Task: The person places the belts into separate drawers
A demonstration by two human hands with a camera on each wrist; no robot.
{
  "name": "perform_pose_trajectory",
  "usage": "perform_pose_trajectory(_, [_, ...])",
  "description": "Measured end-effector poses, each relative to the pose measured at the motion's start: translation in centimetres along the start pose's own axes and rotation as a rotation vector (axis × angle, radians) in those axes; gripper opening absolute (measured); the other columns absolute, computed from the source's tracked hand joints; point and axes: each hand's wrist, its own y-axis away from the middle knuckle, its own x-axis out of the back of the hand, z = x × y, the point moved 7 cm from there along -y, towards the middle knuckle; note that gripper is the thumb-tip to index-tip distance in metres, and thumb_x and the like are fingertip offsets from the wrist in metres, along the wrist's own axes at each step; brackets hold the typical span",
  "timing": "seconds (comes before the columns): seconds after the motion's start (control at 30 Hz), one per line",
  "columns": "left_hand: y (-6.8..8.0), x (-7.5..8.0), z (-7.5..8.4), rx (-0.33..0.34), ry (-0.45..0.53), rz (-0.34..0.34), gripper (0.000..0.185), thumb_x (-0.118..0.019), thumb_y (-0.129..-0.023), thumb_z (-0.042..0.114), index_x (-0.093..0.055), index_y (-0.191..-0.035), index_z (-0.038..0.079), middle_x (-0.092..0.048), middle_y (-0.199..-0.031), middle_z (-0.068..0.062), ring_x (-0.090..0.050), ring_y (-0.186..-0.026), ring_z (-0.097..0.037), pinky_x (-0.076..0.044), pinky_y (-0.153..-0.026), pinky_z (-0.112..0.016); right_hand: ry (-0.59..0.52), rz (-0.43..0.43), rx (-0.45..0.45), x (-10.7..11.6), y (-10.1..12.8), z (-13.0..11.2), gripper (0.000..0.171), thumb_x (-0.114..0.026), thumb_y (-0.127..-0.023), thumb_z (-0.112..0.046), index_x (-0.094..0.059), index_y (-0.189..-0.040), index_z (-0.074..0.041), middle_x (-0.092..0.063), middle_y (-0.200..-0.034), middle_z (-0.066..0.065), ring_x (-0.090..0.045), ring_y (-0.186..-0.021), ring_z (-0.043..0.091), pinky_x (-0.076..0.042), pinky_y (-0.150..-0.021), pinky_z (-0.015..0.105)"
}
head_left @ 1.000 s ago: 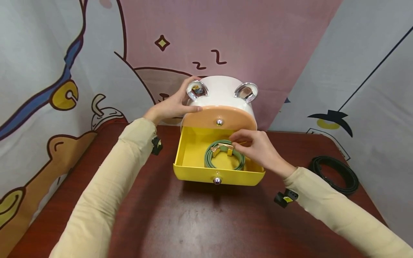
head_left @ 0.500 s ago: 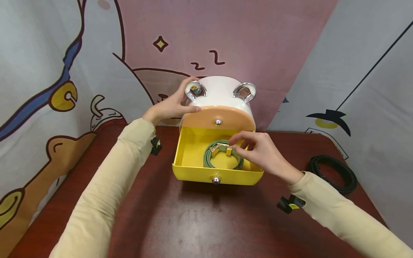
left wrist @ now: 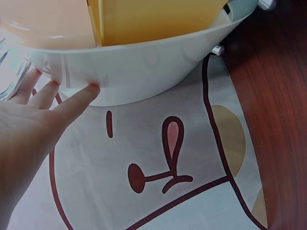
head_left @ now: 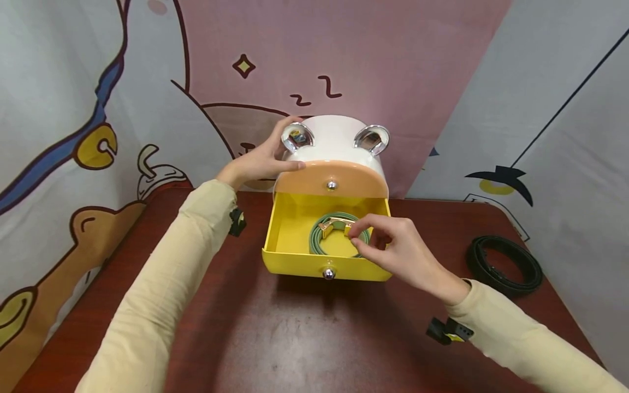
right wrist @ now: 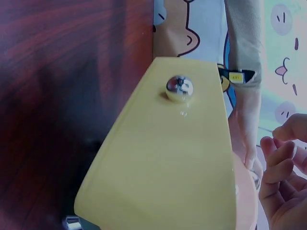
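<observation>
A white storage box [head_left: 336, 132] with silver ear shapes stands at the back of the table, its yellow drawer [head_left: 293, 264] pulled out below an orange front [head_left: 314, 180]. Inside the drawer lies a coiled green belt [head_left: 315, 243] with a gold buckle. My left hand [head_left: 262, 161] rests on the box's left side, thumb along the orange front's edge; in the left wrist view its straight fingers [left wrist: 76, 102] press the white wall. Over the drawer's right front corner hovers my right hand [head_left: 393, 248], thumb and forefinger bent close together with nothing held, overlapping the belt's right side in the head view.
A coiled black belt [head_left: 506, 266] lies at the right edge of the dark red table [head_left: 295, 338]. Behind the box hangs a printed cartoon cloth [head_left: 393, 65]. Round silver knobs stick out from the orange front and from the drawer [right wrist: 180, 89].
My right hand has drawn back from the belt's buckle toward the drawer's front right corner. The green belt stays in the drawer, and my left hand has kept its place on the box.
</observation>
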Motion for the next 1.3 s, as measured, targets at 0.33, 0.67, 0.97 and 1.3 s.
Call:
perform_pose_trajectory(0.33, [0.0, -0.1, 0.1, -0.010, 0.007, 0.003, 0.088, -0.070, -0.090, 0.015, -0.007, -0.148, 0.033, -0.027, -0.150, -0.003, -0.033, -0.136, -0.023, -0.026, -0.110, -0.041, -0.041, -0.031, 0.047, -1.5, 1.4, -0.9, 0.016, -0.075, -0.083, -0.003, -0.068, -0.093, -0.014, -0.064, -0.081, -0.009, -0.049, -0.049, 0.003, -0.042, -0.043, 0.020])
perform_pose_trajectory(0.67, [0.3, -0.2, 0.6, -0.020, 0.038, -0.012, 0.090, -0.068, -0.090, 0.009, -0.003, -0.150, 0.026, -0.025, -0.150, -0.007, -0.032, -0.136, -0.024, -0.023, -0.111, -0.042, -0.095, -0.091, 0.103, -3.9, 2.4, -0.7, 0.016, -0.072, -0.084, 0.001, -0.068, -0.096, -0.008, -0.069, -0.083, -0.003, -0.053, -0.053, 0.002, -0.045, -0.046, 0.018])
perform_pose_trajectory(0.97, [0.1, -0.1, 0.4, -0.024, -0.024, -0.017, 0.093, -0.068, -0.091, 0.014, -0.001, -0.152, 0.030, -0.016, -0.155, -0.005, -0.029, -0.139, -0.026, -0.023, -0.111, -0.043, 0.007, -0.075, 0.173, -5.4, 3.4, -0.3, 0.017, -0.072, -0.083, -0.001, -0.068, -0.095, -0.010, -0.069, -0.084, -0.004, -0.057, -0.061, 0.000, -0.046, -0.053, 0.014])
perform_pose_trajectory(1.3, [1.4, -0.5, 2.8, 0.013, -0.020, -0.023, 0.093, -0.067, -0.091, 0.010, 0.001, -0.153, 0.022, -0.012, -0.157, -0.009, -0.028, -0.139, -0.031, -0.023, -0.111, -0.044, 0.041, -0.038, 0.208, -6.9, 4.1, 0.8, 0.031, -0.075, -0.078, 0.003, -0.063, -0.105, -0.006, -0.069, -0.087, -0.001, -0.063, -0.071, 0.004, -0.048, -0.057, 0.014])
